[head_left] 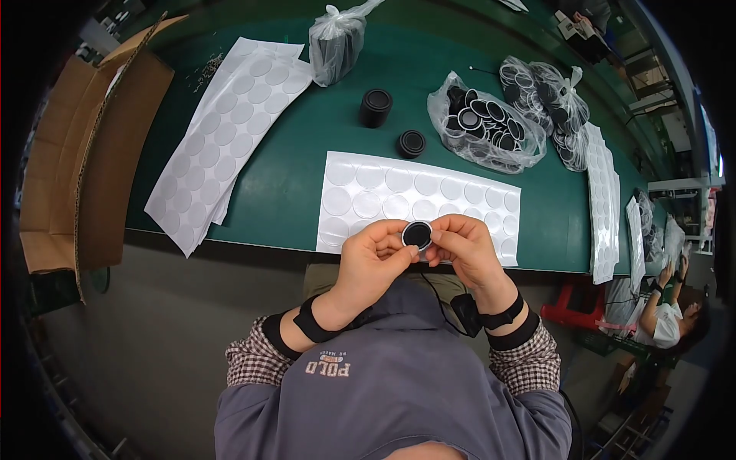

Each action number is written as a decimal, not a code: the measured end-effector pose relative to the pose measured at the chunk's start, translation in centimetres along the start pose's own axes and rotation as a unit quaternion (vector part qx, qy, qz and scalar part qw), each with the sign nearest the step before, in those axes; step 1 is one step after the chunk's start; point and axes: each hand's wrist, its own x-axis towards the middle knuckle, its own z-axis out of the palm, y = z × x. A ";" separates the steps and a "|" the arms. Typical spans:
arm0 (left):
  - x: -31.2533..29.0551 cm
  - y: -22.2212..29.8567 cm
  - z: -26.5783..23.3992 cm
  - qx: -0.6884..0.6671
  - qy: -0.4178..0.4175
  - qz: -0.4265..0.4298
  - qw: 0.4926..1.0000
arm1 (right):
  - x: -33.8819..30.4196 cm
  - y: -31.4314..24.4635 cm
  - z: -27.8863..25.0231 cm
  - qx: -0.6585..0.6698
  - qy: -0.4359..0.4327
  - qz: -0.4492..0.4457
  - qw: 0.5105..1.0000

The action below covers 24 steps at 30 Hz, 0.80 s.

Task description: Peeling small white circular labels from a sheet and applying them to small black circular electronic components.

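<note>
A small round black disc with a pale rim (417, 234) is held between both hands, over the near edge of a white sheet of round stickers (383, 180). My left hand (373, 257) pinches the disc's left side with thumb and fingers. From the other side, my right hand (466, 249) grips its right edge, fingers curled. Beyond the sheet stand a short stack of black discs (411, 143) and a taller stack (376, 107). To their right, an open clear plastic bag (484, 126) is filled with several black discs with white rims.
Further sticker sheets (230, 130) lie at left beside an open cardboard box (115, 153). A tied plastic bag (337, 46) stands at the back. More filled bags (548, 96) and sheets (603, 203) are at right, past which another person (667, 318) sits near a red stool (575, 305).
</note>
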 end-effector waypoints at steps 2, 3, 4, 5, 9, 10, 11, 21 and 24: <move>-0.1 -0.1 0.1 0.005 0.000 0.006 1.000 | 0.0 0.2 0.0 0.010 0.000 0.001 1.000; -0.2 -0.1 0.3 0.019 0.013 0.013 1.000 | 0.1 0.2 0.0 0.015 0.000 0.001 1.000; -0.3 0.0 0.5 0.033 0.026 0.020 0.999 | 0.0 0.3 0.1 0.015 0.000 0.001 1.000; -0.4 0.1 0.6 0.046 0.039 0.026 0.998 | 0.0 0.3 0.1 0.016 0.000 -0.002 1.000; -0.4 0.4 0.9 0.137 0.052 0.098 0.984 | 0.0 0.3 0.2 0.012 0.004 -0.014 1.000; -0.4 0.4 0.9 0.138 0.053 0.098 0.984 | -0.1 0.4 0.2 0.008 0.007 -0.020 1.000; -0.4 0.4 0.9 0.152 0.056 0.108 0.981 | -0.1 0.4 0.2 0.003 0.009 -0.025 1.000; -0.1 -0.4 0.2 0.066 0.023 0.060 0.996 | -0.1 0.8 0.5 0.005 0.011 -0.038 0.999; -0.1 -0.3 0.2 0.061 0.024 0.053 0.996 | -0.1 0.9 0.6 0.004 0.011 -0.043 0.999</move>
